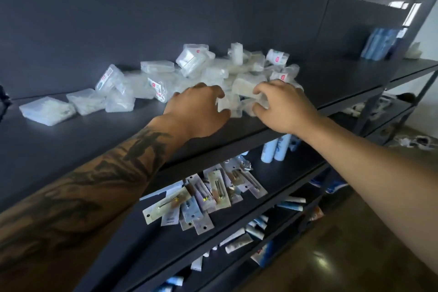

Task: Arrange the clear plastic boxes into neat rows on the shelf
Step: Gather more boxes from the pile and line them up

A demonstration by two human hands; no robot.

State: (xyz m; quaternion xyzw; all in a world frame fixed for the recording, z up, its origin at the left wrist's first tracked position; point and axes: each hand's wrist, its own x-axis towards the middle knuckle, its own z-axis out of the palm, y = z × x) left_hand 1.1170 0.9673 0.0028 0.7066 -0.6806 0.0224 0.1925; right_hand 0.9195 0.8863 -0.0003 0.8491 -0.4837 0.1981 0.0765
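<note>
dark shelving fills the head view, and on the top shelf the clear plastic boxes lie in a jumbled heap from about ten o'clock to one o'clock, a few flat ones strung loosely toward nine, likely dumped there and not yet in rows. both hands reach into the heap's near edge at centre: the left hand curls over a box, and the right hand pinches another box, probably to pull them free for lining up.
</note>
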